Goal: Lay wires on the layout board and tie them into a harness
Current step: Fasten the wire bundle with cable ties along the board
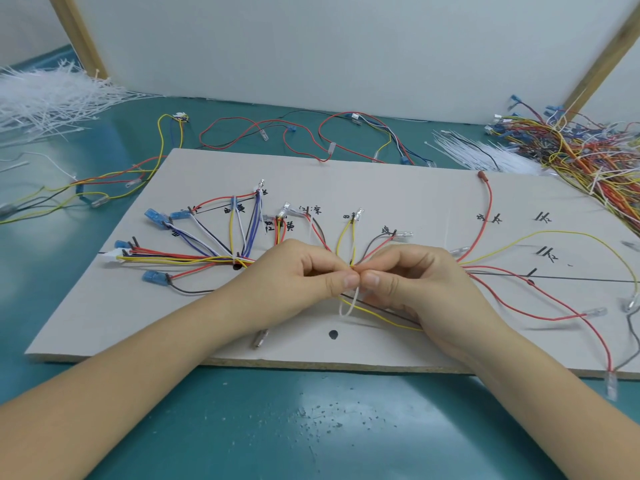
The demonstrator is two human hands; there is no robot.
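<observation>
Heaped at the teal bench [311, 427] far-left corner: white plastic cable ties [45, 95]; at the far-right edge, a tangled pile of coloured wires [588, 150]. Centred on the bench, a pale rectangular layout board [398, 188] carrying fanned red, yellow, blue and white wires [194, 259]. Left hand [294, 275] and right hand [412, 278], fingers curled, thumbs meeting, pinching a thin white cable tie [349, 304] at the wire junction mid-board.
</observation>
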